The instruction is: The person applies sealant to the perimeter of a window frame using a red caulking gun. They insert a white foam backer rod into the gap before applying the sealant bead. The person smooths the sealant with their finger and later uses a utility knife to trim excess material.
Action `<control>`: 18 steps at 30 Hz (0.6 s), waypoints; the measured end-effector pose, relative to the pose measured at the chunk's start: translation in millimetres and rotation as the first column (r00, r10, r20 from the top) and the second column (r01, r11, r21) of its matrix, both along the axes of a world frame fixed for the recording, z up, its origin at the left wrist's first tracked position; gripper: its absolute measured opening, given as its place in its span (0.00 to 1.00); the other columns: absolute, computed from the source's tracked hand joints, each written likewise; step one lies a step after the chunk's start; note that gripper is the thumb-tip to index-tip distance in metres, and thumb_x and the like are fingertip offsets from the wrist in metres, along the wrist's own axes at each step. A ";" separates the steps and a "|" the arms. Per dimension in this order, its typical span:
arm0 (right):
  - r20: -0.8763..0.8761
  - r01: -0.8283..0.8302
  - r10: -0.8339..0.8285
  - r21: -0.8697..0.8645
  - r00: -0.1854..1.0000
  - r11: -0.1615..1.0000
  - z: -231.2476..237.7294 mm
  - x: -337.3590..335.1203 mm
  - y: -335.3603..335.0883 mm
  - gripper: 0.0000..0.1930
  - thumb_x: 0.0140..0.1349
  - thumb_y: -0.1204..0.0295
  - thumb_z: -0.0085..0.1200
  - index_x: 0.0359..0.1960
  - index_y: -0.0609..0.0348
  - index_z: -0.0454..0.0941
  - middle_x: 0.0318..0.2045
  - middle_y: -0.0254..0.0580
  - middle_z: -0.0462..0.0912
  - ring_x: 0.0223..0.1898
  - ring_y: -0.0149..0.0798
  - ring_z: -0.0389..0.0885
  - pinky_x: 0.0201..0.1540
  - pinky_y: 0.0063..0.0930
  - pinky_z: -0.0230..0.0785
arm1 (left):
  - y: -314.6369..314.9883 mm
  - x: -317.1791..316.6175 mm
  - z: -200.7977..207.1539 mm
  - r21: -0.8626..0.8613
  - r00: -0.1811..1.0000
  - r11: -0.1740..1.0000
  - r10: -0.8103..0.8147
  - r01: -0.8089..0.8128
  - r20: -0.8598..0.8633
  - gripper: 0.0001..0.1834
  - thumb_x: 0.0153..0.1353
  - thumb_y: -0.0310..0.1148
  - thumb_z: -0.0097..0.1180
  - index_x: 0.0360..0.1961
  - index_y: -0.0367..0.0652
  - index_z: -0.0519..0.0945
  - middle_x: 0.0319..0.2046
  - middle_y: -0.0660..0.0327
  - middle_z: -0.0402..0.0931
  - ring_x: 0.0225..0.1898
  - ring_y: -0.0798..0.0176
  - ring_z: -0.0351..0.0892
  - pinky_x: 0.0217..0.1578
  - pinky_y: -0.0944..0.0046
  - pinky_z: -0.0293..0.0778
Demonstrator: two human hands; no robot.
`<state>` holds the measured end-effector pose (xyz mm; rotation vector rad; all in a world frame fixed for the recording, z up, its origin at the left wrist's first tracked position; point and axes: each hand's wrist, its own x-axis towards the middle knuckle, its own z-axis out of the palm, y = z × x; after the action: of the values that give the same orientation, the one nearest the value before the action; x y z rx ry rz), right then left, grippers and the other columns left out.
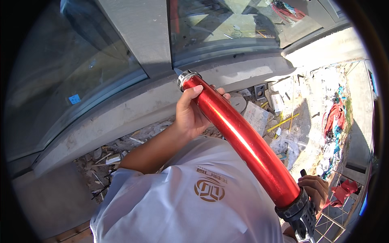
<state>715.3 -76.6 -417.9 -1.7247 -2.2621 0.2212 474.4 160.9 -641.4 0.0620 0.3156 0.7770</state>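
Observation:
A long red caulking gun point(243, 139) runs slantwise across my front, from the window sill down to the lower right. My left hand point(192, 109) wraps round its barrel just behind the dark front collar, with the thumb on top. At the back end, my right hand point(316, 190) is closed about the black handle area, partly hidden by the gun. A short pale nozzle point(177, 71) sticks out of the collar toward the foot of the grey window post point(139, 32). Whether its tip touches the joint there, I cannot tell.
Glass panes point(69, 81) stand on both sides of the post, above a concrete sill point(121, 105). Below lies rubble-strewn ground with yellow strips point(282, 122), a pale slab point(254, 115) and red cloth point(335, 117). Metal scaffold bars point(332, 220) stand at lower right.

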 end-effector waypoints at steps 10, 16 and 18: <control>0.199 0.029 -0.031 0.014 0.980 0.999 21.2 -3.9 -6.7 0.13 0.47 0.66 0.61 0.30 0.60 0.75 0.27 0.42 0.84 0.31 0.45 0.87 0.36 0.36 0.77 | 8.1 14.9 -4.2 -0.008 0.982 0.992 -0.121 0.124 0.145 0.29 0.57 0.51 0.61 0.49 0.37 0.77 0.48 0.51 0.77 0.55 0.51 0.76 0.61 0.48 0.73; 0.184 0.059 -0.070 0.063 0.980 0.996 17.3 13.0 -8.5 0.15 0.45 0.65 0.62 0.30 0.61 0.75 0.26 0.44 0.84 0.30 0.46 0.86 0.34 0.35 0.77 | 16.8 40.9 -1.8 0.011 0.979 0.985 -0.175 0.175 0.106 0.29 0.58 0.50 0.59 0.50 0.35 0.77 0.51 0.48 0.77 0.56 0.49 0.76 0.61 0.46 0.73; 0.140 0.128 -0.140 0.092 0.980 0.988 13.2 20.7 -11.4 0.15 0.47 0.66 0.62 0.30 0.63 0.75 0.26 0.44 0.83 0.29 0.46 0.86 0.34 0.35 0.77 | 20.0 54.5 -0.4 0.044 0.973 0.979 -0.202 0.198 0.115 0.29 0.59 0.50 0.59 0.50 0.34 0.77 0.52 0.47 0.77 0.57 0.48 0.76 0.61 0.45 0.73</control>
<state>736.0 -88.0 -404.7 -1.8965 -2.2079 -0.0277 528.9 180.9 -641.8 0.0768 0.1799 0.5833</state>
